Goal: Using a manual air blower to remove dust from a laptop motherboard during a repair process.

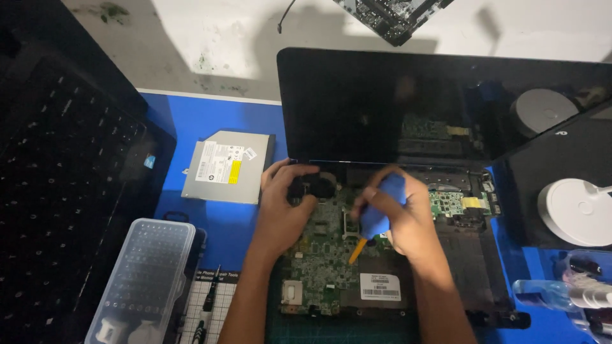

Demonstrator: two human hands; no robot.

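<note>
Head cam: left hand [280, 207] gripped black fan [310, 186] on green motherboard [319, 267]. Right hand [408, 223] squeezed blue air blower [379, 210], orange nozzle aimed near-left at board; optical drive [226, 167] lay far-left on desk.

Grey optical drive [228, 167] lying flat on the blue mat [191, 118], toward the tabletop's back edge. Clear plastic bit case [143, 280] near the front-left, with a black screwdriver [207, 306] just beside it on a gridded pad. Spare black keyboard [60, 172] along the left edge. Two round white discs [577, 210] on the right side, plus a clear spray bottle [554, 294] lying by the front-right corner.
</note>
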